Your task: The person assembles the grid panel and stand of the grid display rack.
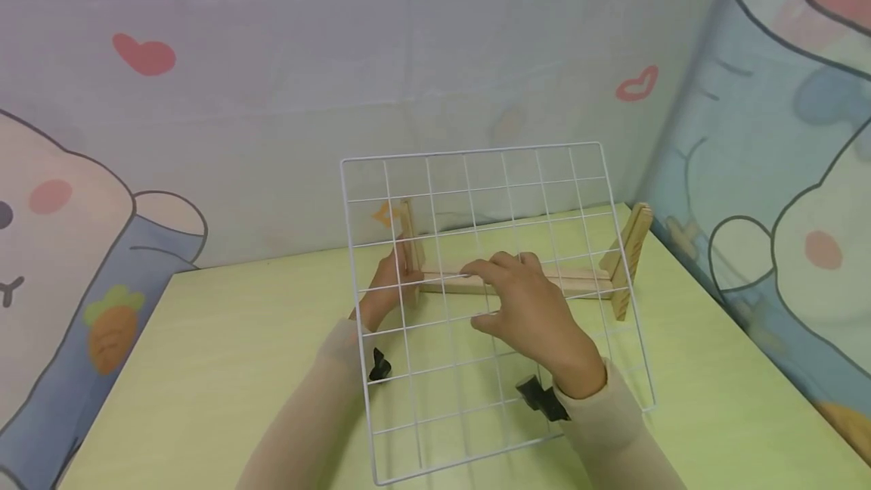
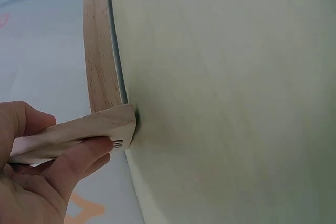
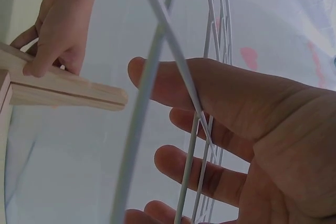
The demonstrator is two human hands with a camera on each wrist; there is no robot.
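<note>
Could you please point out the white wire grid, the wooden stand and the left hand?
White wire grid [image 1: 447, 320], head view: a wire crossing.
Wooden stand [image 1: 464, 288], head view: its crossbar.
Left hand [image 3: 65, 38], right wrist view: middle of the hand.

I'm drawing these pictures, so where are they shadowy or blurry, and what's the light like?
Head view: soft light, with a purplish tint high on the wall; left wrist view: a soft shadow on the table beside the end of the stand; right wrist view: the nearest wires of the grid look thick and a bit blurry, and the right hand looks dim.
</note>
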